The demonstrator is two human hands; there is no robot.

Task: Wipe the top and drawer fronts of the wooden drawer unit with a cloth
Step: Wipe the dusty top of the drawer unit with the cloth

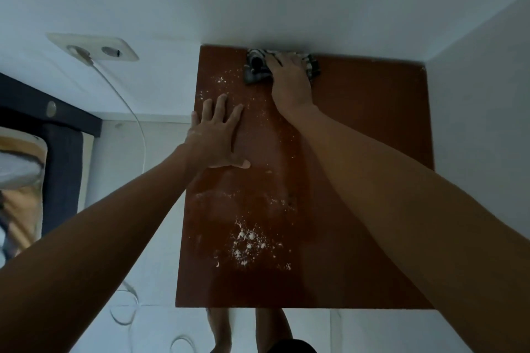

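Note:
I look straight down on the reddish-brown top of the wooden drawer unit (pixel 372 152), which stands in a corner between two white walls. White powder (pixel 248 241) is scattered over its left half, thickest near the front. My right hand (pixel 289 80) presses flat on a grey and white striped cloth (pixel 255 69) at the back edge, against the wall. My left hand (pixel 218 135) lies flat with fingers spread on the top near its left edge, holding nothing. The drawer fronts are hidden below the top.
A double wall socket (pixel 94 47) on the left has a plug in it, and a white cable (pixel 137 123) hangs down to loops on the pale floor. A dark-framed bed (pixel 51 135) stands at far left. My legs show below the unit's front edge.

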